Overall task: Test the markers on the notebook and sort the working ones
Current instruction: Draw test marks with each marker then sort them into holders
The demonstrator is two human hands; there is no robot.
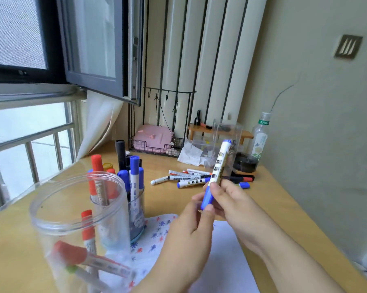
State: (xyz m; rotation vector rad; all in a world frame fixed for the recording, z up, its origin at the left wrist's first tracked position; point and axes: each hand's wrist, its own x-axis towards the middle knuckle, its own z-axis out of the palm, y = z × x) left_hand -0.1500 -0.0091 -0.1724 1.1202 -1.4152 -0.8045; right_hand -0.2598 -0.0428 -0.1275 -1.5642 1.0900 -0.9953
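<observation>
The blue marker (217, 174) is held up above the near middle of the worktop (284, 199), tilted with its far end leaning right and its blue cap at the lower, near end. The right hand (235, 199) is closed around the white barrel just above the cap, while the left hand (191, 227) pinches the cap itself between thumb and fingers. This looks like the uncapping step before a test stroke, though recapping after one cannot be ruled out. If it is uncapping, the next move calls for a straight pull along the barrel, then bringing the tip down onto the notebook (227, 261), whose white page lies directly below the hands.

To the near left stands a large clear jar (77, 218) with red-capped markers inside, and just beyond it a smaller cup (136, 208) crowded with blue, red and black markers. A loose pile of markers (191, 178) lies on the worktop farther back, partly behind the raised marker. Which container is for working markers cannot be told.

The marker's tip is hidden under the cap. The page shows no clear test marks, and much of it is covered by the forearms. The jar is cut off by the lower edge.
</observation>
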